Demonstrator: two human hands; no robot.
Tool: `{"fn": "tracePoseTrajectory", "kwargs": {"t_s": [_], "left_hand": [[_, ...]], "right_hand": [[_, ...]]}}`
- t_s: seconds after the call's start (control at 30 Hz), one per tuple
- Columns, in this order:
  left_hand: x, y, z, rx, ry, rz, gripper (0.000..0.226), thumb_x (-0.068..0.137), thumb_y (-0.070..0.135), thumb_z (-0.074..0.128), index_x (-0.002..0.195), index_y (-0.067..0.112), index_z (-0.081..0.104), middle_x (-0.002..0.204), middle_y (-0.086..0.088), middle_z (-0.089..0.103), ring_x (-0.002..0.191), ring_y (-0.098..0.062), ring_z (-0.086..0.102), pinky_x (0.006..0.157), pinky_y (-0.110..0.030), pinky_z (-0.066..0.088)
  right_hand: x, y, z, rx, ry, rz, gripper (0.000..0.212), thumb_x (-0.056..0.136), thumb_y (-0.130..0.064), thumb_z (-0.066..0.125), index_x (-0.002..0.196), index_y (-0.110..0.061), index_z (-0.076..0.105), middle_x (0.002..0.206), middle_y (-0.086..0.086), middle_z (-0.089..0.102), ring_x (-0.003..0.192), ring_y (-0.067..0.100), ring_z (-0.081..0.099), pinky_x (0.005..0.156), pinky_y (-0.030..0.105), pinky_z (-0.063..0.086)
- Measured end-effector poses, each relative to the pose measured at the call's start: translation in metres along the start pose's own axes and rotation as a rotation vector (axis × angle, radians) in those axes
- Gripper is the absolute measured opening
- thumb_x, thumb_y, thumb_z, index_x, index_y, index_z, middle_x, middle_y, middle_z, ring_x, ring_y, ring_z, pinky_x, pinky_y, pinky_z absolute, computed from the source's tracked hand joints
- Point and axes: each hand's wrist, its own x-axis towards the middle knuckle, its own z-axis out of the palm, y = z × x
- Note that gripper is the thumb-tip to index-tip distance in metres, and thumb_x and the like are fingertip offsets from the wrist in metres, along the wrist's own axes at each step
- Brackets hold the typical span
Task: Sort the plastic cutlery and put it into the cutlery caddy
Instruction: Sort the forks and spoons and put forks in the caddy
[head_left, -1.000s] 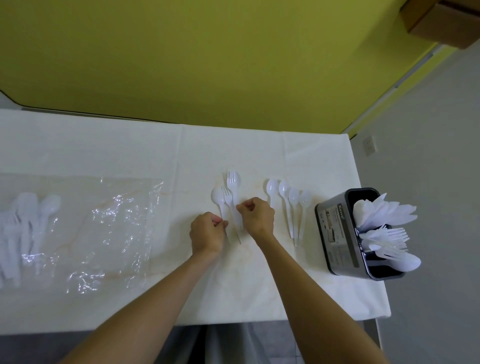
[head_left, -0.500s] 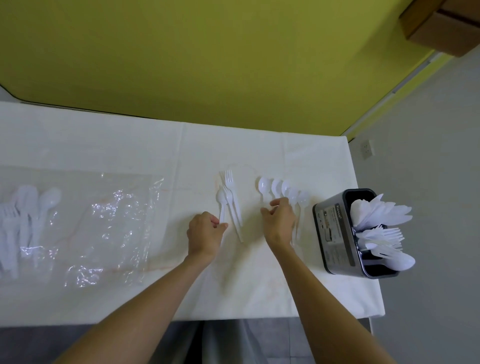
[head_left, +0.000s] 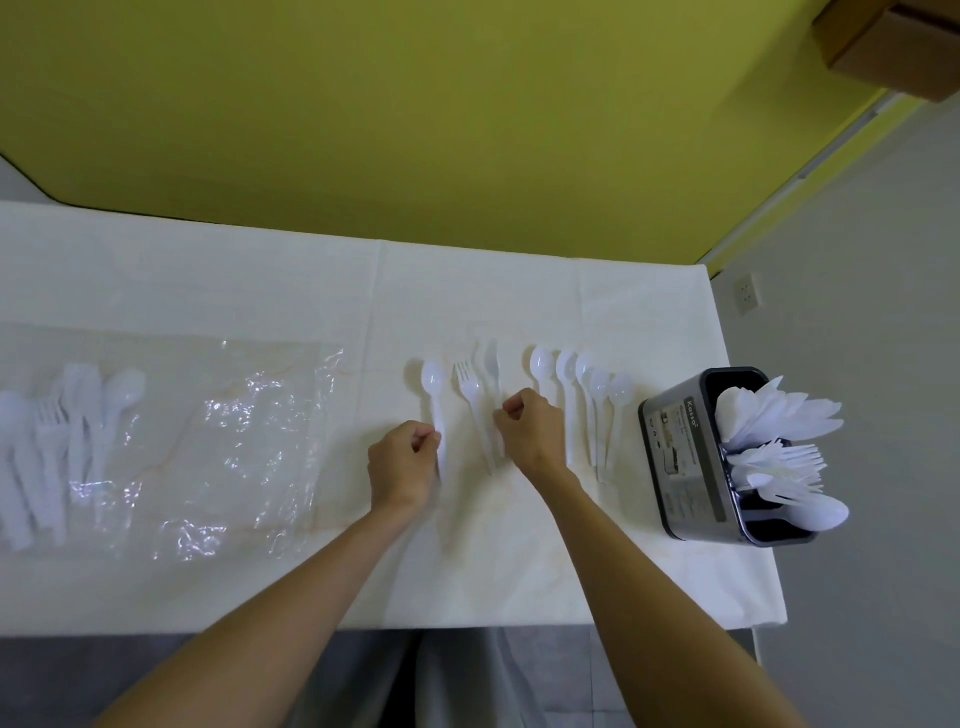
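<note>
Cutlery like this is thin moulded plastic: nearly weightless, stiff enough to lift by one end, slick, and apt to skate across the cloth or snap if bent. I take each piece by the flat handle, low down, never by tines or bowl.

My left hand (head_left: 405, 462) has its fingers (head_left: 423, 435) curled, thumb and forefinger pinching the handle of a lone white plastic spoon (head_left: 432, 384), which lies flat on the white-clothed table (head_left: 519, 561). My right hand (head_left: 527, 431) is curled too, and seems to pinch the handle of the white plastic knife (head_left: 492, 369), which lies just beside a white plastic fork (head_left: 470, 395).

To the right lies a row of five white plastic spoons (head_left: 567, 366), and beyond it, near the table's end, the grey box-shaped cutlery caddy (head_left: 675, 452), already holding some pieces. More cutlery waits in the clear crinkled plastic bag (head_left: 249, 426) far left.

Half a second ago my right hand was at the spoon row; it has come back to the middle group. The lone spoon, then bunched against the fork, now lies apart to its left. The row had four spoons a second ago.
</note>
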Motion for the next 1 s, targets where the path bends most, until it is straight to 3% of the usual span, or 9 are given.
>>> {"fn": "tracePoseTrajectory", "kwargs": {"t_s": [0.13,0.27,0.4,0.5,0.6,0.67,0.83,1.0], "left_hand": [[0.006,0.011,0.012,-0.041,-0.039,-0.004,0.008,0.088,0.015,0.063,0.089,0.011,0.069,0.086,-0.005,0.072,0.082,-0.024,0.069,0.083,-0.036,0.054],[0.01,0.017,0.015,-0.024,-0.019,-0.006,0.011,0.085,0.02,0.068,0.086,0.014,0.06,0.083,-0.002,0.069,0.078,-0.023,0.068,0.078,-0.037,0.054],[0.01,0.009,0.007,-0.016,0.019,-0.015,0.015,0.087,0.025,0.064,0.093,0.014,0.055,0.084,-0.001,0.066,0.078,-0.026,0.067,0.08,-0.043,0.054],[0.008,0.001,0.0,-0.044,0.039,-0.029,0.011,0.093,0.021,0.055,0.099,0.012,0.055,0.085,-0.003,0.065,0.079,-0.028,0.067,0.082,-0.044,0.054],[0.006,-0.006,-0.005,-0.064,0.045,-0.034,0.009,0.094,0.019,0.052,0.1,0.013,0.056,0.088,-0.004,0.066,0.08,-0.029,0.066,0.081,-0.044,0.054],[0.006,-0.009,-0.007,-0.068,0.037,-0.032,0.011,0.094,0.017,0.051,0.101,0.013,0.057,0.088,-0.004,0.066,0.081,-0.03,0.066,0.082,-0.045,0.054],[0.001,-0.006,-0.01,-0.082,-0.012,-0.007,0.01,0.094,0.015,0.05,0.102,0.013,0.056,0.084,0.0,0.063,0.081,-0.03,0.067,0.082,-0.043,0.054],[-0.002,0.011,-0.005,-0.072,-0.063,0.059,0.01,0.094,0.012,0.048,0.1,0.015,0.055,0.09,-0.004,0.065,0.084,-0.029,0.066,0.083,-0.045,0.054]], "right_hand": [[-0.017,0.016,-0.008,0.023,0.039,0.048,0.012,0.083,-0.009,0.056,0.091,-0.002,0.062,0.078,0.006,0.062,0.068,0.017,0.053,0.066,0.035,0.052],[-0.026,0.024,-0.005,-0.037,-0.02,0.023,0.01,0.081,-0.009,0.057,0.09,-0.005,0.061,0.085,0.01,0.067,0.07,0.017,0.055,0.064,0.029,0.049],[-0.02,0.015,0.002,-0.069,-0.027,-0.036,0.021,0.085,-0.025,0.067,0.095,-0.009,0.058,0.087,0.004,0.064,0.075,0.017,0.058,0.063,0.025,0.046],[-0.01,0.004,0.009,-0.127,-0.037,-0.072,0.032,0.085,-0.033,0.07,0.096,-0.007,0.055,0.083,0.002,0.058,0.073,0.017,0.054,0.054,0.02,0.036],[0.0,-0.007,0.011,-0.187,-0.051,-0.068,0.027,0.087,-0.025,0.068,0.078,-0.01,0.048,0.071,0.0,0.049,0.061,0.016,0.047,0.048,0.022,0.028],[0.005,-0.012,0.012,-0.199,-0.069,-0.048,0.036,0.085,-0.013,0.061,0.062,-0.013,0.034,0.059,0.0,0.038,0.053,0.017,0.044,0.045,0.021,0.025],[0.006,-0.012,0.008,-0.115,-0.11,0.014,0.036,0.081,-0.009,0.06,0.057,-0.013,0.034,0.055,0.003,0.041,0.072,0.032,0.073,0.046,0.024,0.038],[-0.016,-0.009,-0.032,0.163,0.024,-0.025,0.017,0.086,-0.01,0.063,0.074,-0.008,0.051,0.067,0.003,0.06,0.061,0.015,0.07,0.067,0.037,0.057]]}}
